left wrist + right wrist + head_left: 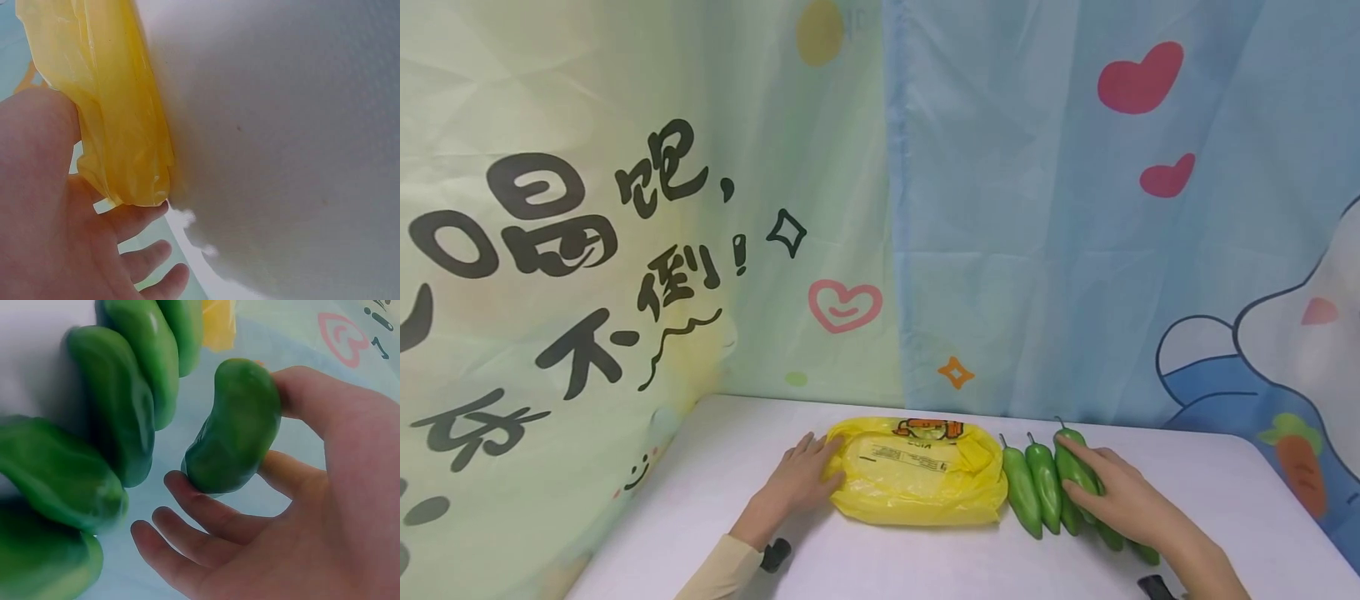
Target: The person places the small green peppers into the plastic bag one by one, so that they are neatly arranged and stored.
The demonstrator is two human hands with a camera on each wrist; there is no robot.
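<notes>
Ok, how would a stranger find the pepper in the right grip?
On the white table, right of the yellow bag, is a row of green peppers. Find the pepper in the right grip, the only one pinched between thumb and fingers.

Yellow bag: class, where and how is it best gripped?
Probably by its left end, coming from the left: the bag lies lengthwise left to right, that end suits thumb and fingers, and peppers crowd its right end.

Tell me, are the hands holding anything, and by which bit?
The right hand holds a green pepper by its sides, between thumb and fingers. The left hand touches one end of the yellow bag; whether it grips is unclear.
</notes>
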